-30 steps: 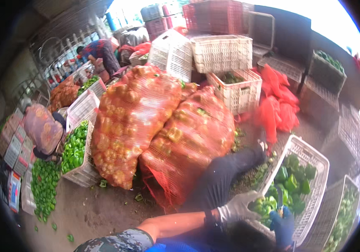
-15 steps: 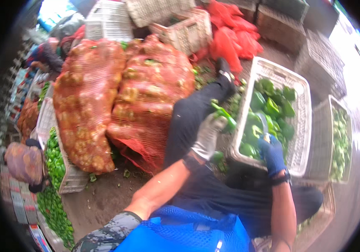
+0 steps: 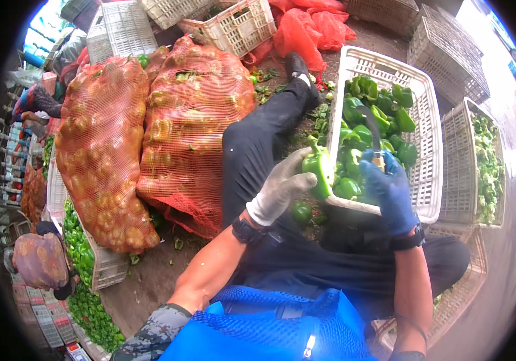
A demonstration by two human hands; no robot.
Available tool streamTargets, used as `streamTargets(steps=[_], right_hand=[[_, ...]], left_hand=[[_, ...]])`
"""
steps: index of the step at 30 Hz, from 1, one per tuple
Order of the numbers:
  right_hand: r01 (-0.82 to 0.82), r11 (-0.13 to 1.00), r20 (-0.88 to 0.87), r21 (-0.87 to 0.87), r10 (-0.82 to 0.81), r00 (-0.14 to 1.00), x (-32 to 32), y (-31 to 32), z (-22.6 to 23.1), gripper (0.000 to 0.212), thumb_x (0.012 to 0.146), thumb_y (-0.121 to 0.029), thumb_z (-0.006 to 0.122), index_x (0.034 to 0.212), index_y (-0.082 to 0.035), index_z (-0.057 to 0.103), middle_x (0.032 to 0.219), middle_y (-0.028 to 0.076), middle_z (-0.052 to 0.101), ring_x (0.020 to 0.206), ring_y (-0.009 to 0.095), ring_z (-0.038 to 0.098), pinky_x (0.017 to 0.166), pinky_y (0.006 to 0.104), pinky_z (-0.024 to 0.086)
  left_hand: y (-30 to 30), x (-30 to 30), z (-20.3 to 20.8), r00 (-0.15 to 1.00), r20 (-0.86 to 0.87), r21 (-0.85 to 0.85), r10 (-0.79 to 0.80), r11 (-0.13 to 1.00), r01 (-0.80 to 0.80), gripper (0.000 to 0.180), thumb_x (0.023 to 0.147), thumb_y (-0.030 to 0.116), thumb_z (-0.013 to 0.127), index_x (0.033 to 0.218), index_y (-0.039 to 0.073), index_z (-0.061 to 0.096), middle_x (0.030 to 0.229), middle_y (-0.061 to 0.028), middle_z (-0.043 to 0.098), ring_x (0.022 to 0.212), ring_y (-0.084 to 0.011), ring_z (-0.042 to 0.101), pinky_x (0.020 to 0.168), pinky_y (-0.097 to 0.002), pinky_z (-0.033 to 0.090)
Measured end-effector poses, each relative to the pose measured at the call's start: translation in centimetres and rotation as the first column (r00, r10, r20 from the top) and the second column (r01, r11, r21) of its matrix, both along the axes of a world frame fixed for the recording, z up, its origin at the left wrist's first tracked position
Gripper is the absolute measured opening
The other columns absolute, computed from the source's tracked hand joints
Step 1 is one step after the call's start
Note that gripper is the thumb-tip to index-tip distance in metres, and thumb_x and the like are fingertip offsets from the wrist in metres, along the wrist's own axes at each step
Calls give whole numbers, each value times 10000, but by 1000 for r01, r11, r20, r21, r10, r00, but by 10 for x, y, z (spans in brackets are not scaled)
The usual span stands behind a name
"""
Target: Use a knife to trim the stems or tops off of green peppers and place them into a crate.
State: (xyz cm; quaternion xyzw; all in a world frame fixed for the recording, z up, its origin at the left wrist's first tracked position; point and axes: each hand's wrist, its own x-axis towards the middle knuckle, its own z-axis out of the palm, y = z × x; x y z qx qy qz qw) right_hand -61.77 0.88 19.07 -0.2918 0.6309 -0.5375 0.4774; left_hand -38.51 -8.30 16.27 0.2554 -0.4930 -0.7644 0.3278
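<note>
My left hand, in a white glove, grips a green bell pepper whose stem points up and whose right side looks cut, pale at the edge. The pepper is beside the near left corner of a white plastic crate. In a blue glove, my right hand is closed around the light handle of a knife. Its dark curved blade points up and away over the crate. Several green bell peppers lie in that crate, some of them cut. Another pepper lies on the ground below my left hand.
Two red mesh sacks full of peppers lie to my left. Beyond them stand white crates and empty-looking red netting. A crate of pale green scraps stands at right. Another person is at far left beside heaped green peppers.
The pepper in my left hand has turned, so its cut side now faces right. My right hand has raised the knife, its blade now pointing up. The whole view has shifted slightly.
</note>
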Motion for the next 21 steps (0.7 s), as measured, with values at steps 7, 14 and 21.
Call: streamTargets(steps=[7,14,21], right_hand=[[-284,943,-454,-174,179,873,19,-1,29,557,859,-174,855,1352,-32,638,1110,85,707,972,215,697,877,357,561],[-375,923,-673,-89,222,705,17,4,28,680,818,-250,891,1403,-61,599,1209,207,713,1106,400,714,939,453,566],[-344,939,-789,2,212,577,18,16,21,731,859,-242,836,1497,-96,510,1175,204,719,1039,417,716,873,482,578]], left_hand=[[5,-13,-4,967,-160,358,-196,902,242,580,1087,550,453,1340,48,594,1088,-94,698,899,-218,678,778,-362,546],[9,-15,-6,965,-47,560,-257,793,238,558,1145,524,330,1326,73,604,1031,-83,706,846,-231,693,731,-421,581],[24,-27,34,947,29,535,-319,805,255,516,1128,517,423,1398,89,522,1027,-70,671,763,-196,695,620,-325,576]])
